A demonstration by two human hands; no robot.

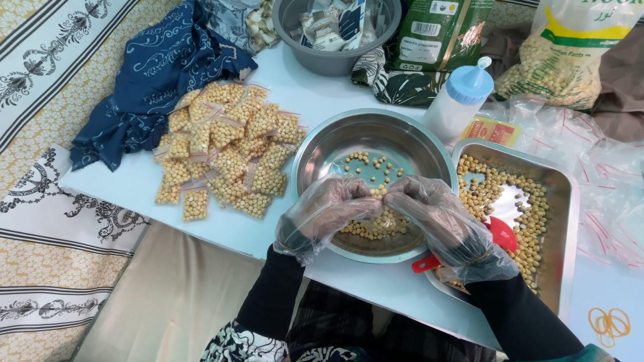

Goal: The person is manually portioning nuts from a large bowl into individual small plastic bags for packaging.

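Both gloved hands, the left hand [329,213] and right hand [439,221], meet fingertip to fingertip over the steel bowl [322,151] of chickpeas [372,226], pinched on something too small to identify. Filled sachets [225,147] lie left; sealing seems underway, needing steady fingertip pressure.

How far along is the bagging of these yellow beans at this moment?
Done: a pile of small filled bags lies left of the round steel bowl. In hand: the gloved left hand and right hand meet over the bowl, pinching something small I cannot make out. Left: loose beans in the bowl and many more in the square steel tray, with empty clear bags beside it.
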